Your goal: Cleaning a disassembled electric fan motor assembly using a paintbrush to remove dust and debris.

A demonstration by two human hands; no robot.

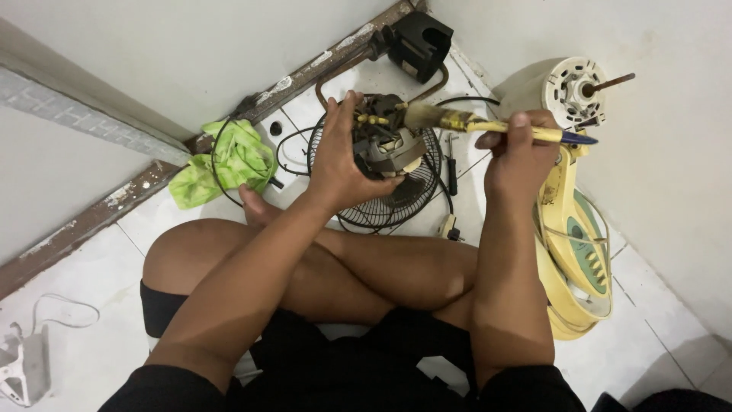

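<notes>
The fan motor (385, 145), a dark block with metal plates and small yellow connectors on top, sits in the left hand (339, 156), held up above the crossed legs. The left fingers (345, 107) are wrapped around its left side and clenched on it, thumb underneath. Touching the top right of the motor are the pale bristles of a paintbrush (473, 122), whose yellow handle with a blue end runs to the right. The right hand (518, 156) grasps that handle, its fingers (521, 122) closed around it just right of the metal band.

Directly behind the motor, on the white tiled floor (671, 358), lies a round black wire fan guard (396, 198). A black cable (446, 183) runs past the right of the motor down to a pale plug (448, 226) below it. A screwdriver (451, 164) lies just right of the guard. Left of the motor is a crumpled green cloth (229, 164) beside the wall's base. Above the motor, in the corner, stands a black plastic housing (419, 44). Right of the motor lies a cream-yellow fan body (572, 244) with a green panel, and above it a round cream casing (568, 91) with a rusty shaft sticking out. Far left of the motor, at the picture's lower edge, lies a white part (23, 366) with a thin white wire.
</notes>
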